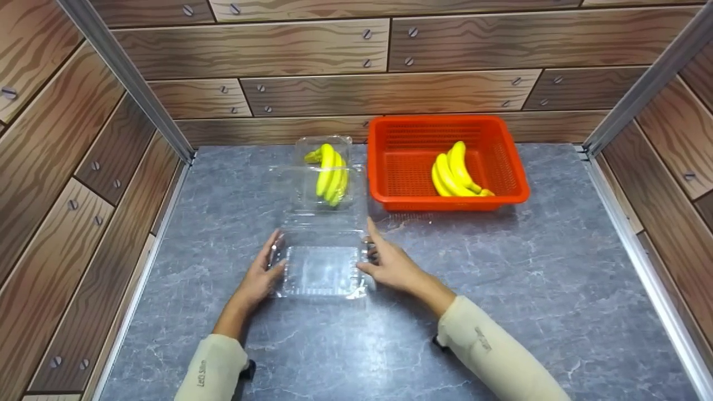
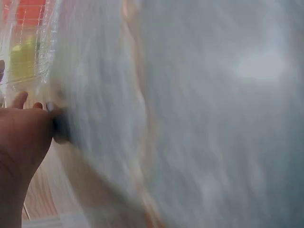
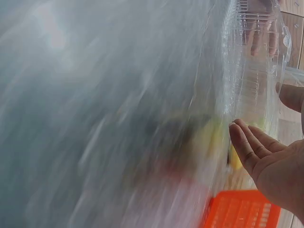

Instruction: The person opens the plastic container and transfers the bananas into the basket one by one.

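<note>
A clear plastic clamshell box (image 1: 323, 270) lies on the grey surface in the head view, its lid (image 1: 278, 192) folded back and away from me. Along the box's left side is my left hand (image 1: 259, 281), fingers extended and thumb at the rim. My right hand (image 1: 395, 267) is at the right side, thumb spread from the fingers. In the right wrist view, the right hand's fingers (image 3: 259, 147) look mostly straight beside the clear plastic. Left wrist view shows only part of the left hand (image 2: 21, 137); its exact contact with the box is unclear.
Behind the box, yellow bananas (image 1: 331, 178) lie in another clear container (image 1: 303, 143), overlapped by the folded lid. A red plastic basket (image 1: 518, 184) at the back right holds more bananas (image 1: 454, 172). Wood-patterned walls (image 1: 312, 47) enclose the back and sides.
</note>
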`<state>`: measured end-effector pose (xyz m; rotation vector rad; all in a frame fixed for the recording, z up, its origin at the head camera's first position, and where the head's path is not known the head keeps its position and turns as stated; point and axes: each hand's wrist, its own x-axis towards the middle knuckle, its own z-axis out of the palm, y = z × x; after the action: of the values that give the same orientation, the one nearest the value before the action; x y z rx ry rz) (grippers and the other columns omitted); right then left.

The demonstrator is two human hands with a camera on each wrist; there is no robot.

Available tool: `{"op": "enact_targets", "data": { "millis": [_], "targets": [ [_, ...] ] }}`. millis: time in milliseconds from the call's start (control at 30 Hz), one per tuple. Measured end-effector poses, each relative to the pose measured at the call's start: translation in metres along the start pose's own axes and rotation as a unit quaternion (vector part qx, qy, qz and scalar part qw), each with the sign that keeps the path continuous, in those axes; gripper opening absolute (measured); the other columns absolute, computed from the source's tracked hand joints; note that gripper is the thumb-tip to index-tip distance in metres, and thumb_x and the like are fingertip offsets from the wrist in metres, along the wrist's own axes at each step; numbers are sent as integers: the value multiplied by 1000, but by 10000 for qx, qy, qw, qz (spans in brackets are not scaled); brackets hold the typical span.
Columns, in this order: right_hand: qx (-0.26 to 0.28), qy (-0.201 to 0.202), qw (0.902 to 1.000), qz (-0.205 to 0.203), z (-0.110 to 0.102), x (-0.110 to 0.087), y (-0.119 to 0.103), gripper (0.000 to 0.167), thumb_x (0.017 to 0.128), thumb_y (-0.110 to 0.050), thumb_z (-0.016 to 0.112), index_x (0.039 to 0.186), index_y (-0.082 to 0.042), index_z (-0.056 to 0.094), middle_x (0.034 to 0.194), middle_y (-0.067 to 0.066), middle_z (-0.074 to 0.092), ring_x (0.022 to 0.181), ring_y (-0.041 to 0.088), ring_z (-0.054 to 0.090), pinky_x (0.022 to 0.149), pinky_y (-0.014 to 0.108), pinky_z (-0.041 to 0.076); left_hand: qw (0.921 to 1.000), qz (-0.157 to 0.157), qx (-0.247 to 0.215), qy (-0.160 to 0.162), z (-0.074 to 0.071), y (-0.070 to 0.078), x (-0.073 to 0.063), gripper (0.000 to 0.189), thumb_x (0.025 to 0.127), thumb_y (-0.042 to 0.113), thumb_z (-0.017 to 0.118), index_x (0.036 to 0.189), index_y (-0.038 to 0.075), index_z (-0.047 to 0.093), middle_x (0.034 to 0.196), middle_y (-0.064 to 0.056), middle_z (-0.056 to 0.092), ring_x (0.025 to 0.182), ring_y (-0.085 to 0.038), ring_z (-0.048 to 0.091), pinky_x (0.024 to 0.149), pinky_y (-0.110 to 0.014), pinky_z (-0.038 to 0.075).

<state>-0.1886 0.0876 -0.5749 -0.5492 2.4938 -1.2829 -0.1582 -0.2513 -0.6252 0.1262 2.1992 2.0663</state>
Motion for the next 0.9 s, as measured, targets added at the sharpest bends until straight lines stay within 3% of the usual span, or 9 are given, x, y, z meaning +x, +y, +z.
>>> {"op": "enact_targets", "data": {
  "millis": [267,633,700,767,833,900],
  "targets": [
    [239,-256,9994,8,24,20,-18,118,93,-24,84,173,-19,-2,155,19,59,126,32,69,111,48,57,9974,-424,-454,366,-34,-5,-12,71,109,2,52,172,13,21,179,-15,24,169,-32,17,137,-48,13],
    [268,-495,9984,52,53,44,-42,124,90,-27,86,173,-21,-5,157,16,59,130,30,69,116,47,55,9940,-554,-693,647,-77,-6,-27,76,108,2,54,172,12,14,176,-18,25,169,-32,14,139,-50,5],
    [228,-486,9986,-16,58,49,-43,124,89,-28,87,173,-18,-3,153,16,62,128,29,70,115,47,55,9938,-609,-622,694,-83,-5,-30,77,109,5,55,173,13,12,176,-18,25,169,-31,13,140,-43,10],
    [229,-482,9986,-59,62,54,-45,125,88,-30,88,174,-16,-1,150,16,64,127,29,70,114,46,55,9933,-627,-594,768,-88,-6,-32,78,109,8,56,173,14,12,176,-17,26,169,-30,14,136,-27,21],
    [231,-516,9984,-85,66,59,-46,125,87,-31,89,174,-16,0,148,15,66,126,28,70,114,45,55,9924,-638,-598,862,-92,-6,-35,76,109,10,57,173,14,14,175,-16,27,168,-30,14,119,-12,39],
    [226,-591,9979,-100,70,63,-48,126,87,-33,89,174,-17,-1,149,13,65,128,28,69,116,45,54,9909,-629,-608,1023,-97,-6,-37,75,109,9,57,172,13,18,174,-13,32,168,-30,16,105,-4,44]
  ]
}}
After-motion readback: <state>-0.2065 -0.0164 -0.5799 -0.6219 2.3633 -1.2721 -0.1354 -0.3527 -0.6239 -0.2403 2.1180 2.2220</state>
